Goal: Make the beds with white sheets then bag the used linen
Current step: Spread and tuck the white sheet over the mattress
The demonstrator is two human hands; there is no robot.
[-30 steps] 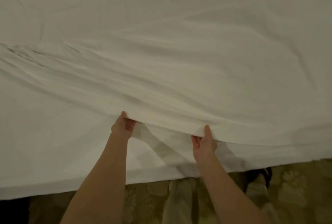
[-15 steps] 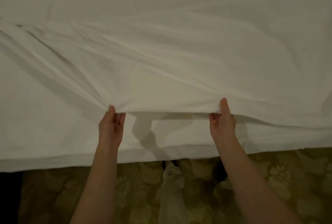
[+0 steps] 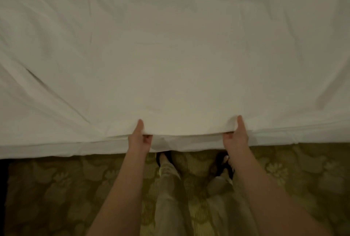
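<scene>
sheet (image 3: 170, 56): white, spread over the whole bed top; its near edge hangs just over the side, lifted a little between the two hands.
left hand (image 3: 139, 138): pinching the sheet edge, thumb on top, fingers curled under the cloth.
right hand (image 3: 235, 135): same pinch on the same edge, well apart from the left hand.
slack: the stretch between the hands looks flat; creases fan out from the left grip toward the far left, and a fainter one runs off at the far right.
floor (image 3: 56, 188): patterned carpet; feet in dark sandals stand close to the bed side.
step, as i judge it: squaring and tensioning the sheet before tucking.
risk 1: a harder pull from one hand would likely skew the edge and deepen the left creases.
risk 2: too much draw toward the body could drag the far side short; that side is out of view.
risk 3: a thin pinch may slip, dropping the edge to the carpet.
used linen, bag: not in view.
</scene>
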